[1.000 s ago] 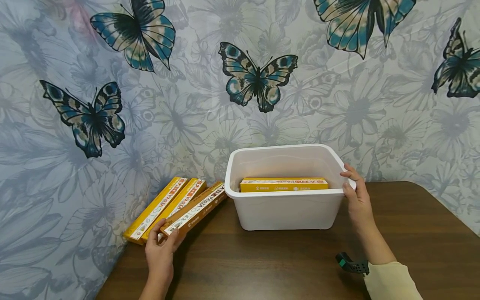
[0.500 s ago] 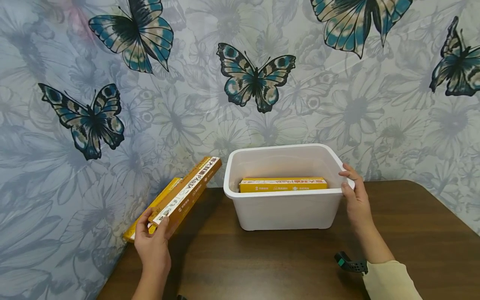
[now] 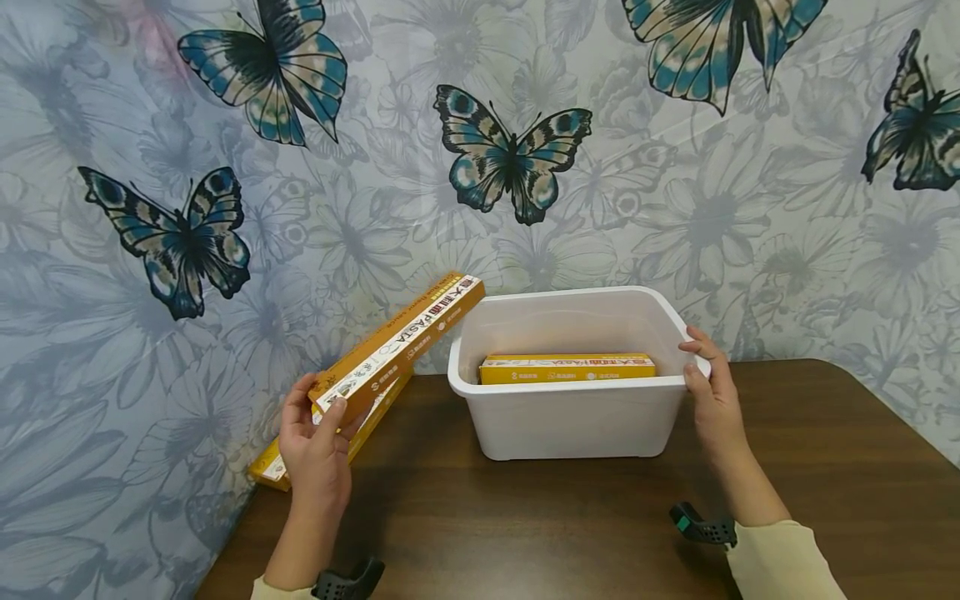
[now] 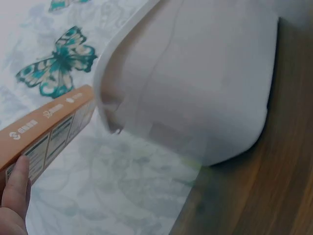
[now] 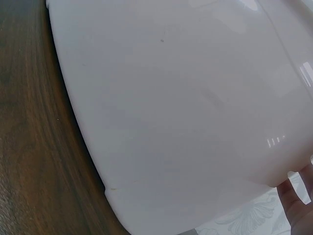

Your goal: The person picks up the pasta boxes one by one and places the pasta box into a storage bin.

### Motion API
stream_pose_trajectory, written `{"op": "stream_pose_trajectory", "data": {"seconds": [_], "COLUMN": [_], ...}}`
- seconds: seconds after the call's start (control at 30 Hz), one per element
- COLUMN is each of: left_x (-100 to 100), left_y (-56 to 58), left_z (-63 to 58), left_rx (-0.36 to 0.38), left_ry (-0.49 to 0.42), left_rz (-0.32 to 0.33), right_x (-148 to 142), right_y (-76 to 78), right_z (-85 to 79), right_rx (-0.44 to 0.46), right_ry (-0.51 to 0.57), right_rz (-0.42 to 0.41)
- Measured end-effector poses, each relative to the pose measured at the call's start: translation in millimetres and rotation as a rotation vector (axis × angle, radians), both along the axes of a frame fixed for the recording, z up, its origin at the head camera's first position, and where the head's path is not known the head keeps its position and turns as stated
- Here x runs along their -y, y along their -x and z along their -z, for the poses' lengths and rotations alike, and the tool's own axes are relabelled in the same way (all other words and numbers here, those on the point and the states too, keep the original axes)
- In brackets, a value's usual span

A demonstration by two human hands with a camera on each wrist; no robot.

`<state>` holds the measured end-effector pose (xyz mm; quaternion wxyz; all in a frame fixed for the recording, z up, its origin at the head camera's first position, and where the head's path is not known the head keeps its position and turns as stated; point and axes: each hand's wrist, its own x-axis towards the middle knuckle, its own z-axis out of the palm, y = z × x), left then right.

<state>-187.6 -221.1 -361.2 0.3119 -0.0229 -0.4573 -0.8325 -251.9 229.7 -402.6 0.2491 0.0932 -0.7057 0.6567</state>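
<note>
Pale blue-grey, the wall covering point(image 3: 360, 242) behind and above the left hand point(image 3: 318, 446) carries feathery flowers and crisp teal-and-cream butterflies point(image 3: 183, 242). Under those left fingers we see a flat-sided yellow box point(image 3: 268, 467) of printed card lying aslant; how many lie there we cannot tell. The left fingers are bent round the near end of a long orange-brown box point(image 3: 401, 337), thumb on one side and the rest on the other, parted only by its thickness. Smooth and square-edged, with a white strip lettered PASTA, this box slopes up and away from them, off the table point(image 3: 510, 533), whose dark grain spreads beneath both hands. Its far end comes just beside the white tub point(image 3: 577, 425); whether they touch we cannot tell. To the right of the left fingers the tub stands upright, glossy plastic with rounded corners, tapering walls and a flared lip. Inside it, between our two sets of fingers, lies another yellow box point(image 3: 567, 369). The right hand point(image 3: 716, 392) pinches the tub's lip at its right end, its fingers bent over the edge. Below them we find a black wristband point(image 3: 705, 527) and a soft cream sleeve point(image 3: 783, 558).
</note>
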Motion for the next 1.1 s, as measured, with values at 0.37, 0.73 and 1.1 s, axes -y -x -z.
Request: {"op": "stream_pose_trajectory", "data": {"seconds": [0.37, 0.73, 1.1], "left_x": [-15, -24, -41], "left_y": [13.2, 33.7, 66.2], "left_z": [-1.4, -17.5, -31.1], "left_rx": [0.074, 0.124, 0.204], "left_ry": [0.104, 0.250, 0.496], "left_rz": [0.206, 0.279, 0.401], "right_x": [0, -3, -2], "right_y": [0.5, 0.8, 2.2], "right_z": [1.6, 2.0, 2.2], "right_rx": [-0.007, -0.035, -0.033], "right_ry": [0.025, 0.054, 0.062], "right_rz": [-0.002, -0.047, -0.048]}}
